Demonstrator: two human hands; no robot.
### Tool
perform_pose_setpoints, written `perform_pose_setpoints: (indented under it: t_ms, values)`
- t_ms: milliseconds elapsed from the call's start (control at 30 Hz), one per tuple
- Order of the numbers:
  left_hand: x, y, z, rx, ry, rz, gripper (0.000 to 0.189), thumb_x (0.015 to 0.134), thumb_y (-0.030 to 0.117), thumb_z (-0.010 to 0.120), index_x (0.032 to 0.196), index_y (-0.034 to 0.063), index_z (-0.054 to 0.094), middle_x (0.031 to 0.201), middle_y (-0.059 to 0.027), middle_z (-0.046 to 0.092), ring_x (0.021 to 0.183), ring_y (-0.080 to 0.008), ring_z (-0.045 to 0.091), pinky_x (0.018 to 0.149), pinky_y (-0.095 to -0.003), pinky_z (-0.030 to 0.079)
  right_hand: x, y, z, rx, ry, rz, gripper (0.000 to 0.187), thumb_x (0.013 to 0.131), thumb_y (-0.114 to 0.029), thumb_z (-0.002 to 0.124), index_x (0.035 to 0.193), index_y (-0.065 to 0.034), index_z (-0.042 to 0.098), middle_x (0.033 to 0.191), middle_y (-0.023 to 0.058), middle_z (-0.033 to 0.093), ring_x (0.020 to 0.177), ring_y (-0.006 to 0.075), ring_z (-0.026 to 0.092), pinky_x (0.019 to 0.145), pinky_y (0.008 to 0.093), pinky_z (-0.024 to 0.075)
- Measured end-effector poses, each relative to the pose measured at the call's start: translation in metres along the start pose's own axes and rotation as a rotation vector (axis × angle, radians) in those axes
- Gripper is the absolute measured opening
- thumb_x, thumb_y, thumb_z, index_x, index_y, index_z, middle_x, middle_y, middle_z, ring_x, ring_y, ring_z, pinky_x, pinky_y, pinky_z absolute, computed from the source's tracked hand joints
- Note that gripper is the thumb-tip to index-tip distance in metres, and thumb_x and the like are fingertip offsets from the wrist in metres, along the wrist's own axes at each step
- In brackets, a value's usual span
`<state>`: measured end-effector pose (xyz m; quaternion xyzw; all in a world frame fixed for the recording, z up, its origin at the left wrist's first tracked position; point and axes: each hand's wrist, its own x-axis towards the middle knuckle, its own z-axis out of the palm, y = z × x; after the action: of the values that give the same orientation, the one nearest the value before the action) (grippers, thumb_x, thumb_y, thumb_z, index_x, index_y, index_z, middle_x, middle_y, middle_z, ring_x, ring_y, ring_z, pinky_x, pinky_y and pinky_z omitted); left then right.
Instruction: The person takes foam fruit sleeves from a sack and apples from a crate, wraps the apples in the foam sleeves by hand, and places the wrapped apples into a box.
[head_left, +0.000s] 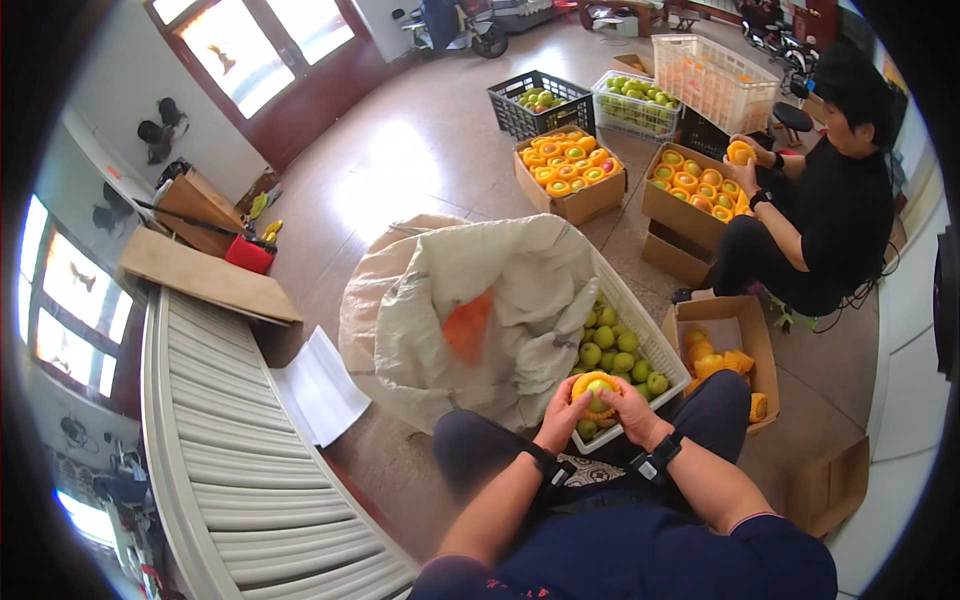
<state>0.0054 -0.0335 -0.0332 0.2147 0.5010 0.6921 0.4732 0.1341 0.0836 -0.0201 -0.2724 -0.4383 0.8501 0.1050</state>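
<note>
Between my left hand (562, 416) and my right hand (636, 412) I hold a green fruit (598, 396) ringed by a yellow foam net (598, 377). My thumbs rest on the fruit. Below and beyond my hands, a white plastic crate (651, 330) holds many loose green fruits (622, 361). A large open woven sack (495, 247) stands against the crate's left side, with something orange (469, 326) visible inside. At the right of my knee, an open cardboard box (761, 337) holds yellow foam nets, some around fruits.
A co-worker (840, 180) sits at the right, holding a netted fruit above a full cardboard box (679, 206). Another filled box (574, 206), a black crate (540, 120) and white crates (637, 124) stand farther off. A white radiator (277, 450) runs along the left.
</note>
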Motion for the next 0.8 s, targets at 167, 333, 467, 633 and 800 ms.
perform_pose_setpoints:
  t_ms: [167, 333, 467, 633, 800]
  values:
    - [-0.009, -0.005, 0.000, 0.008, 0.002, -0.064, 0.046, 0.099, 0.021, 0.064, 0.137, 0.0012, 0.048, 0.124, -0.0057, 0.059, 0.114, -0.0130, 0.056, 0.099, -0.0279, 0.045, -0.006, 0.010, -0.002, -0.015, 0.005, 0.014, 0.052, 0.095, -0.030, 0.070, 0.135, -0.0047, 0.050, 0.123, 0.0051, 0.059, 0.111, 0.0138, 0.058, 0.096, 0.0302, 0.0488]
    - [-0.005, -0.014, -0.015, 0.063, 0.016, 0.020, 0.046, 0.098, 0.022, 0.064, 0.135, 0.0004, 0.050, 0.123, -0.0067, 0.060, 0.113, -0.0142, 0.056, 0.099, -0.0301, 0.047, 0.000, 0.012, 0.009, -0.105, 0.022, -0.043, 0.051, 0.094, -0.029, 0.071, 0.134, -0.0049, 0.052, 0.121, 0.0035, 0.061, 0.107, 0.0124, 0.059, 0.090, 0.0279, 0.0496]
    - [0.005, -0.006, -0.015, 0.125, -0.006, 0.059, 0.043, 0.099, 0.023, 0.061, 0.135, 0.0021, 0.051, 0.124, -0.0068, 0.060, 0.113, -0.0158, 0.056, 0.098, -0.0312, 0.047, 0.001, -0.003, 0.012, -0.094, 0.013, -0.062, 0.048, 0.094, -0.028, 0.071, 0.132, -0.0049, 0.053, 0.118, 0.0036, 0.062, 0.105, 0.0123, 0.060, 0.088, 0.0272, 0.0508]
    - [0.004, -0.002, -0.012, -0.099, -0.009, -0.026, 0.042, 0.099, 0.024, 0.063, 0.134, 0.0034, 0.051, 0.121, -0.0053, 0.061, 0.110, -0.0129, 0.057, 0.096, -0.0280, 0.046, 0.003, -0.005, 0.015, -0.109, 0.012, -0.072, 0.050, 0.093, -0.025, 0.073, 0.132, -0.0024, 0.052, 0.120, 0.0044, 0.061, 0.108, 0.0125, 0.058, 0.094, 0.0281, 0.0489]
    - [-0.001, -0.005, -0.016, -0.164, 0.009, -0.083, 0.040, 0.101, 0.024, 0.059, 0.134, 0.0026, 0.050, 0.121, -0.0067, 0.061, 0.110, -0.0144, 0.058, 0.096, -0.0288, 0.047, 0.003, 0.000, 0.018, -0.195, 0.008, -0.051, 0.056, 0.092, -0.024, 0.074, 0.136, -0.0013, 0.048, 0.121, 0.0053, 0.059, 0.107, 0.0117, 0.057, 0.094, 0.0274, 0.0485]
